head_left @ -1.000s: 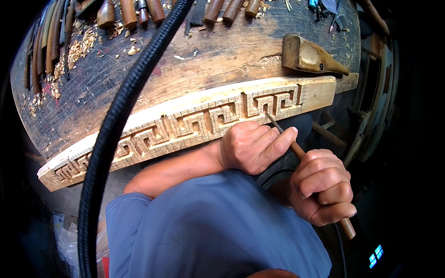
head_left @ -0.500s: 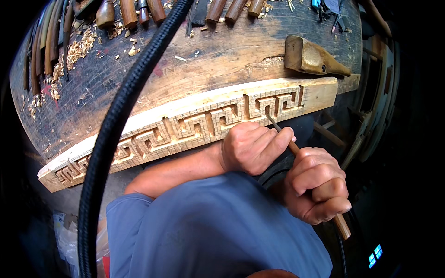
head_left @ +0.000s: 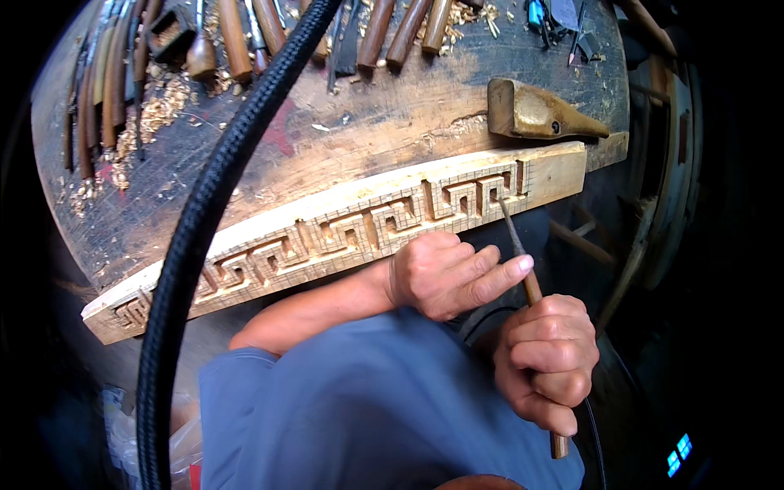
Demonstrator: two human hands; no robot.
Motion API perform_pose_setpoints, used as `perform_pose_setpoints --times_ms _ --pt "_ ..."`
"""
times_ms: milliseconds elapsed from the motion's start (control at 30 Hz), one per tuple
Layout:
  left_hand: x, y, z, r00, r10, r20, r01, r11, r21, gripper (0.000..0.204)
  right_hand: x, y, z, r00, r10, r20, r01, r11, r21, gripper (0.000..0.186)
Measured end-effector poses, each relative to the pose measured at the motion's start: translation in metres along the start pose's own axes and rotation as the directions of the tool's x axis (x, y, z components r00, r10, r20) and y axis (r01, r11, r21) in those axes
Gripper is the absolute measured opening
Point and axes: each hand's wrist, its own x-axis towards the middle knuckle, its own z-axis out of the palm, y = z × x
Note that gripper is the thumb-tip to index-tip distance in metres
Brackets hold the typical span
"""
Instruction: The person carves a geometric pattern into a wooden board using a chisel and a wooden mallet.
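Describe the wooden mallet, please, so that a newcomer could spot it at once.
On the worn workbench, find the long, pale carved board along the near side. Just beyond its right end lies the wooden mallet, tapering rightward. Unlike the slim tool handles farther back, it has a thick, blocky head.

Mallet [head_left: 531, 113] as obstacle behind board [head_left: 339, 237]

On the workbench [head_left: 384, 131], the board [head_left: 351, 237] lies at the near edge, a mallet [head_left: 535, 112] behind its right end, shavings [head_left: 159, 106] at back left, the left hand [head_left: 453, 276] before it, the right hand [head_left: 547, 363] farther right.
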Motion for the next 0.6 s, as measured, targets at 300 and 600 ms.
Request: perform_pose_setpoints --times_ms 300,600 --pt "-0.013 0.037 -0.032 0.920 -0.319 0.226 0.331 0.943 -0.019 0.025 -0.009 0.004 0.001 0.970 -0.228 0.087 0.241 0.953 -0.182 0.066" --pt "-0.020 0.071 -0.059 0.861 -0.497 0.109 0.497 0.867 0.028 0.037 -0.033 -0.021 0.024 0.994 -0.039 0.107 0.046 0.997 -0.064 0.061"
